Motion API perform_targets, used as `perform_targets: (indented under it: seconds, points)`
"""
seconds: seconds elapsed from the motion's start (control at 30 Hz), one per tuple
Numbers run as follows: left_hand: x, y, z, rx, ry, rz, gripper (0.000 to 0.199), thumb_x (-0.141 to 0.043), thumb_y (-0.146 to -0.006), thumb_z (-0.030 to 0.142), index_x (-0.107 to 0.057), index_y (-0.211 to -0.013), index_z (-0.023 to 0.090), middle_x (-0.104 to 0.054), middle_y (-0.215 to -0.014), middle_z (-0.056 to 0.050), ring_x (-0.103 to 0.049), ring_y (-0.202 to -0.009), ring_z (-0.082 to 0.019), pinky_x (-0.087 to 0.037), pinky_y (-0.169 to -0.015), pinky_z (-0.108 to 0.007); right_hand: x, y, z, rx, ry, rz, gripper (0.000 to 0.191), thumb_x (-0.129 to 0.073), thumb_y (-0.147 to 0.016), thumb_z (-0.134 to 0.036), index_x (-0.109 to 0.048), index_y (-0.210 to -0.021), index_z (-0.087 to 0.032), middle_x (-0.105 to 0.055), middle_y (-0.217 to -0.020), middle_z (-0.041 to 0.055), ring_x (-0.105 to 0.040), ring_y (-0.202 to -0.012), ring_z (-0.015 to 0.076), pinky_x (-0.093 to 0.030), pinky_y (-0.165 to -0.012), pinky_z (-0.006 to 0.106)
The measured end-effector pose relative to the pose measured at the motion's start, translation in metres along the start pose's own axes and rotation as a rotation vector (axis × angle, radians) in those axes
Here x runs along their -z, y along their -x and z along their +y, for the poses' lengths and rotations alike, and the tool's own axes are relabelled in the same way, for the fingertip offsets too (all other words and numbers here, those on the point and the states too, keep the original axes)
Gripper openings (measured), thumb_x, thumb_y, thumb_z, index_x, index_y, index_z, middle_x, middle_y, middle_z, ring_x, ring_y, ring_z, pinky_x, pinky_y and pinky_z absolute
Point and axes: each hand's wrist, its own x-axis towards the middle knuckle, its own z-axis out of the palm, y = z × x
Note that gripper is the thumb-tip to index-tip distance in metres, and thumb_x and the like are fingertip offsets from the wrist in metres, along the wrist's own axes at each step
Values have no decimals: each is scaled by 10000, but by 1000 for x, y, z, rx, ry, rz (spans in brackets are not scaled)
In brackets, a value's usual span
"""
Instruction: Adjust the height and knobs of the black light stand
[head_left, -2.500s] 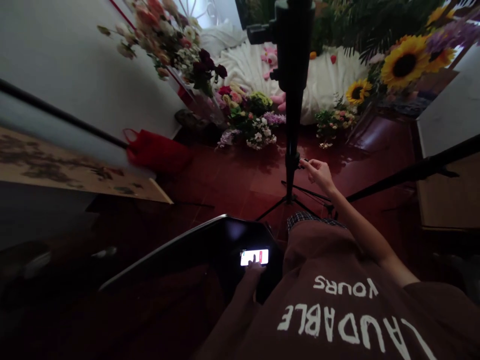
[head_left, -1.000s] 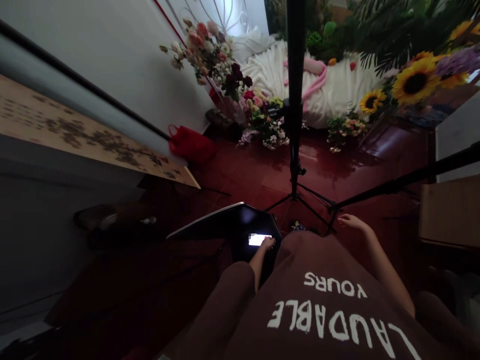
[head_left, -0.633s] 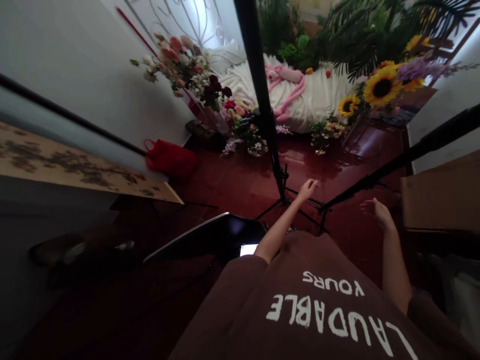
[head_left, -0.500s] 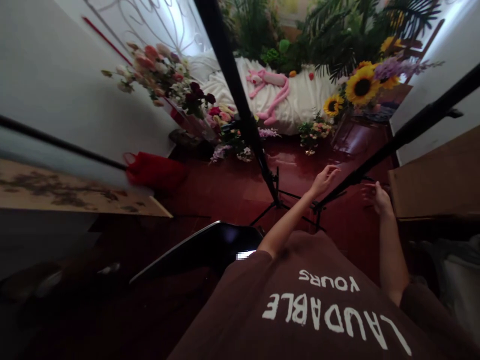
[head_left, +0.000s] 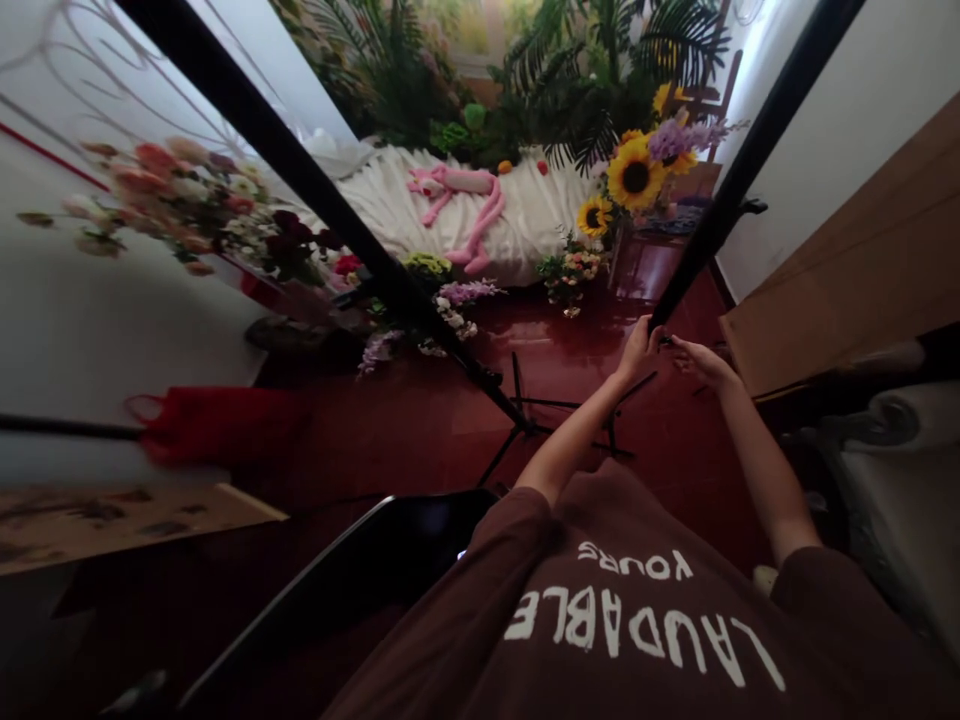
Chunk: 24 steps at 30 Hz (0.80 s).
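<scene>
A black stand [head_left: 701, 245] slants down from the upper right to a tripod base on the red floor. My left hand [head_left: 639, 345] is wrapped round its lower pole. Close to its right side, my right hand [head_left: 701, 362] has its fingertips at a small dark knob [head_left: 664, 341] on the pole; the fingers look pinched there. A second black stand [head_left: 337, 215] crosses the view on the left, its legs spread on the floor near my left forearm.
Beyond the stands, a pink plush toy [head_left: 461, 182] lies on white cloth [head_left: 525, 235]. Sunflowers [head_left: 635, 172] stand at the right, mixed flowers [head_left: 180, 195] at the left. A red bag [head_left: 202, 425], a dark flat panel [head_left: 375, 560] and a brown board [head_left: 855, 240] flank the floor.
Both hands have come to the right stand. My left hand has closed round its pole, and my right hand has moved in to the knob. The view has shifted right.
</scene>
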Motion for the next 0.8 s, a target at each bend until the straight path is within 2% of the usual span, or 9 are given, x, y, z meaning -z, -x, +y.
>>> perform_targets:
  seconds: [0.07, 0.17, 0.27, 0.33, 0.43, 0.6, 0.7, 0.77, 0.8]
  points:
    - [-2, 1, -1, -3, -11, 18, 392, -417, -998, 530, -553, -1161, 200, -662, -1000, -88, -633, -918, -181, -489, -857, -311, -1, -1, 2, -41, -117, -27, 121, -628, -913, -286, -704, -890, -194, -705, -741, 24, -578, -525, 81, -437, -421, 143]
    - [-3, 1, -1, -11, -26, 21, 378, -422, -999, 524, -556, -1133, 198, -660, -956, -78, -629, -866, -174, -489, -825, -302, -4, -3, 6, -15, -291, -78, 10, -637, -840, -202, -641, -832, -206, -661, -669, -8, -495, -460, 68, -295, -340, 130]
    - [-2, 0, 0, -19, -38, 25, 366, -421, -999, 527, -561, -1083, 200, -654, -922, -65, -621, -823, -164, -490, -802, -294, -7, -5, 12, 127, -367, -85, 187, -693, -701, -127, -546, -763, -224, -601, -608, -70, -401, -416, 47, -208, -339, 129]
    - [-2, 1, 1, -26, -40, 31, 354, -421, -1000, 523, -558, -1069, 204, -654, -920, -63, -618, -818, -160, -492, -799, -293, -7, -8, 15, 207, -322, -73, 264, -729, -632, -107, -532, -761, -228, -589, -612, -97, -366, -411, 34, -200, -356, 131]
    - [-2, 1, 1, -30, -33, 37, 335, -422, -1002, 512, -548, -1074, 210, -654, -926, -62, -617, -810, -153, -495, -789, -289, -2, -15, 16, 275, -156, -10, 262, -772, -595, -146, -561, -735, -213, -620, -640, -86, -347, -421, 20, -225, -391, 140]
    - [-5, 1, 0, -26, -29, 52, 321, -428, -1000, 508, -537, -1037, 209, -638, -898, -56, -611, -788, -151, -492, -767, -288, 10, -22, 5, 373, 150, 132, 208, -787, -603, -286, -608, -633, -185, -625, -618, -14, -474, -526, 74, -336, -468, 182]
    - [-6, 1, -1, -30, -33, 64, 323, -430, -999, 512, -538, -1042, 211, -637, -890, -56, -606, -779, -149, -488, -756, -287, 8, -5, -20, 603, 345, 150, 252, -796, -647, -382, -676, -773, -200, -622, -687, -5, -523, -605, 111, -444, -545, 229]
    - [-7, 1, -3, -34, -34, 65, 342, -427, -996, 527, -537, -1055, 209, -637, -881, -57, -603, -767, -150, -489, -747, -287, -5, 17, -45, 863, 389, 233, 428, -800, -688, -443, -669, -1044, -245, -648, -893, 13, -592, -742, 142, -540, -681, 277]
    - [-7, 1, -3, -37, -35, 64, 355, -422, -995, 538, -536, -1062, 208, -638, -878, -58, -603, -763, -151, -491, -745, -288, -15, 29, -58, 990, 382, 315, 562, -791, -717, -476, -599, -1209, -285, -633, -1050, 30, -621, -849, 163, -569, -753, 307]
